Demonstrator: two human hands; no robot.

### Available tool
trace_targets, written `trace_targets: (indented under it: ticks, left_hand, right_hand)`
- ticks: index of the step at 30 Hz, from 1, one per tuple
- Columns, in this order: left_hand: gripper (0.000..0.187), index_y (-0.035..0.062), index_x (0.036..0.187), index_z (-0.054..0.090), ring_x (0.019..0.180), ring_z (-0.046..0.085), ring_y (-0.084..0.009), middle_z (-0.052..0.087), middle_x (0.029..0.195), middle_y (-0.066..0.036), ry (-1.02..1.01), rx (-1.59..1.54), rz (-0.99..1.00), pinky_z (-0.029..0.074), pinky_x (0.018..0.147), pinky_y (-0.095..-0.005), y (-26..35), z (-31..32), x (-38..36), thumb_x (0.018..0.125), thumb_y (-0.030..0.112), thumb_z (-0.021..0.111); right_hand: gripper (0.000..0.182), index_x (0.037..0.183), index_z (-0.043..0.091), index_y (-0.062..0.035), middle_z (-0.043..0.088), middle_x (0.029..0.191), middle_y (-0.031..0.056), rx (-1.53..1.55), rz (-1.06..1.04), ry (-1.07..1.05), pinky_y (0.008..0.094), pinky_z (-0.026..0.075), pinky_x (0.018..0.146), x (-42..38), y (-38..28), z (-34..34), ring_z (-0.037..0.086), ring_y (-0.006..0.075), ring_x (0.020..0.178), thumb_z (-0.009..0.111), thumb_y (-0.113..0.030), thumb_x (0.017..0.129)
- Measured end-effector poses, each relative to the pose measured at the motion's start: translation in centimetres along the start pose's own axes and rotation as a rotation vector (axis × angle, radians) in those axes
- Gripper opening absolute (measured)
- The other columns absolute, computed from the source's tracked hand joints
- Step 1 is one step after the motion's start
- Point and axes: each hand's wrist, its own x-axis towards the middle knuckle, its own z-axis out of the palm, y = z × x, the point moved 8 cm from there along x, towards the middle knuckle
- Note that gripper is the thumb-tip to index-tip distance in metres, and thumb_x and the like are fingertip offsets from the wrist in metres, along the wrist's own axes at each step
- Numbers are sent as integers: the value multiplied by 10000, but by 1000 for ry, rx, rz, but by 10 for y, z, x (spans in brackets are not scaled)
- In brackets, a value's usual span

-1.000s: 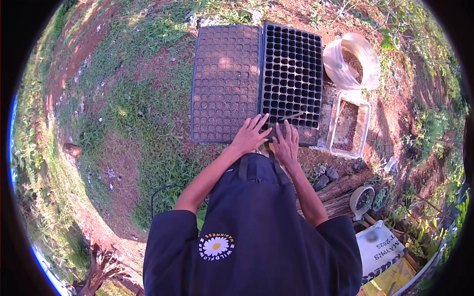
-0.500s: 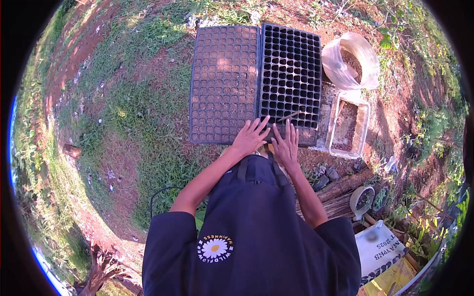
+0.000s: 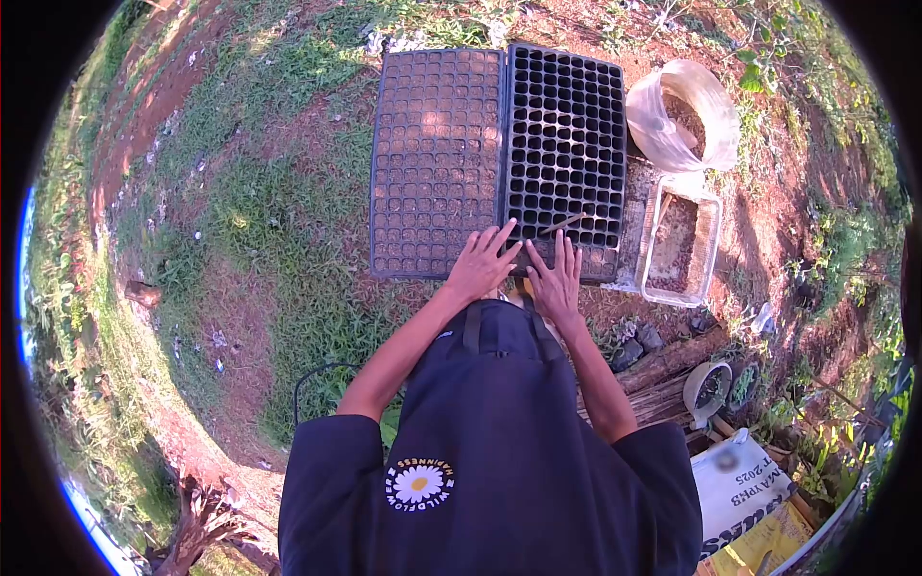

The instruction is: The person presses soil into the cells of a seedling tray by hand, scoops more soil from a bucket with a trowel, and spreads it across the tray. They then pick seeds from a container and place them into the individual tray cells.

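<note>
Two black seedling trays lie side by side on the ground. Soil fills the cells of the left seedling tray (image 3: 437,163); most cells of the right seedling tray (image 3: 567,134) are bare, with soil in its nearest rows. My left hand (image 3: 480,264) rests with fingers spread over the near edge where the trays meet. Fingers extended, my right hand (image 3: 555,278) lies over the near edge of the right tray. Just beyond its fingertips, a thin stick (image 3: 563,224) lies across the cells. Neither hand shows anything held.
A round translucent tub (image 3: 715,120) with dark material inside stands right of the trays. Below it is a rectangular clear container (image 3: 711,245) with soil-like contents. Logs (image 3: 672,360), a small pot (image 3: 706,389) and a printed sack (image 3: 744,490) lie nearer on the right. Grass (image 3: 269,211) spreads left.
My left hand has shifted very slightly, its fingertips angled a little differently at the tray edge. My right hand, the trays and the stick look nearly unchanged.
</note>
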Motion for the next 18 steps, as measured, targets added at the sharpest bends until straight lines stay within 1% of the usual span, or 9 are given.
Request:
trace_targets:
  ticks: [2, 5, 7, 9, 13, 15, 18]
  left_hand:
    - [541, 195, 1435, 497, 1346, 394, -327, 225, 1615, -117, -16, 4, -24, 340, 1094, -504, 1, 0, 3, 936, 370, 615]
    - [554, 208, 1456, 472, 1357, 384, -340, 213, 1618, -126, -51, 13, -48, 343, 1094, -513, 0, 4, 3, 945, 378, 605]
    - [558, 212, 1462, 463, 1362, 380, -346, 207, 1620, -131, -74, 18, -49, 344, 1095, -520, 1, 7, 2, 949, 383, 600]
    - [546, 197, 1441, 501, 1355, 384, -345, 220, 1618, -136, -41, 15, -31, 356, 1086, -511, 2, 4, 2, 936, 373, 612]
    - [514, 193, 1417, 530, 1355, 384, -345, 224, 1615, -139, -37, -4, -13, 355, 1086, -512, 3, 4, 2, 941, 369, 606]
    - [487, 215, 1410, 531, 1368, 374, -347, 224, 1613, -124, -51, -36, -23, 338, 1105, -542, 2, 5, 1, 957, 384, 590]
    - [462, 208, 1387, 554, 1359, 382, -339, 254, 1601, -124, -33, -50, -20, 341, 1100, -524, 2, 5, 1, 957, 375, 592]
  right_hand:
    - [538, 1504, 435, -285, 183, 1602, 248, -3, -28, -10, 568, 123, 1193, -1, -1, 1, 191, 414, 1477, 532, -318, 976]
    - [554, 1501, 433, -309, 197, 1601, 230, -16, -31, -12, 572, 141, 1193, -1, -2, -2, 203, 403, 1476, 561, -322, 963]
    - [556, 1503, 432, -306, 196, 1602, 230, 12, -3, -4, 572, 140, 1194, -3, 1, -2, 203, 404, 1475, 562, -325, 962]
    - [559, 1504, 431, -304, 195, 1602, 229, 41, 23, 4, 571, 140, 1194, -4, 4, -1, 202, 406, 1475, 563, -328, 961]
    - [556, 1501, 436, -300, 197, 1601, 233, 25, 20, -3, 571, 135, 1195, -5, 6, -1, 203, 413, 1472, 563, -329, 961]
    - [550, 1498, 441, -301, 198, 1601, 234, 23, 14, -8, 571, 134, 1195, -5, 4, -3, 203, 414, 1472, 562, -327, 962]
    - [535, 1489, 456, -306, 196, 1602, 234, 25, -6, -26, 572, 130, 1195, -4, 1, -2, 203, 414, 1473, 559, -327, 964]
